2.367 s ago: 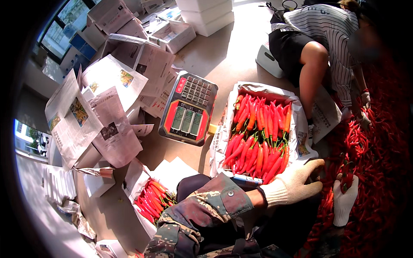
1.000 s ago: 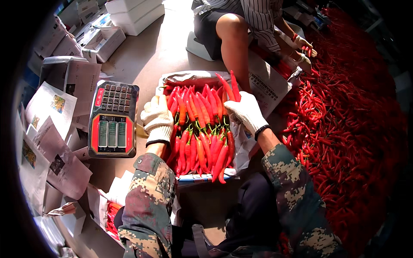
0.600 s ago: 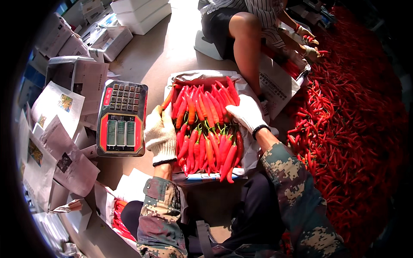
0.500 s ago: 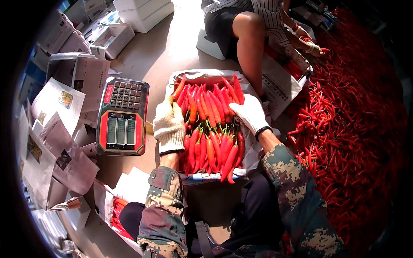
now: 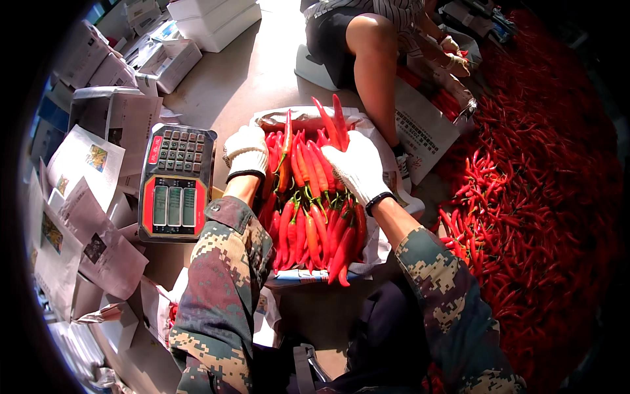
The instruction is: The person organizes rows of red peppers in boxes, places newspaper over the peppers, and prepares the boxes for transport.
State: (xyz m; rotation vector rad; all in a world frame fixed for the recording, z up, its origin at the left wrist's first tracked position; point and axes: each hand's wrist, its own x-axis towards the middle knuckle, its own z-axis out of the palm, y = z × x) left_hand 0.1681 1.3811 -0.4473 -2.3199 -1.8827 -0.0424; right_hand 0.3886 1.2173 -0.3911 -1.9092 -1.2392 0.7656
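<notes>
A box of red chili peppers (image 5: 305, 233) stands in front of me, its white paper liner (image 5: 377, 246) folded over the rim. The peppers lie in two rows, green stems meeting in the middle. My right hand (image 5: 357, 164), in a white knit glove, is closed on a few chili peppers (image 5: 338, 125) whose tips point up above the far row. At the box's left rim is my left hand (image 5: 247, 152), also gloved, with its fingers curled; what they grip is hidden. Beside it one orange-red pepper (image 5: 287, 144) slants upward.
A digital scale display (image 5: 176, 184) with keypad sits left of the box. Printed cartons and papers (image 5: 98, 157) pile up further left. On the right spreads a large heap of red chilies (image 5: 512, 223). Ahead, a seated person (image 5: 374, 52) with gloved hands works beside another box.
My left hand has shifted left to the rim, off the pepper it was at. My right hand has moved left and inward, and peppers now rise from its grip.
</notes>
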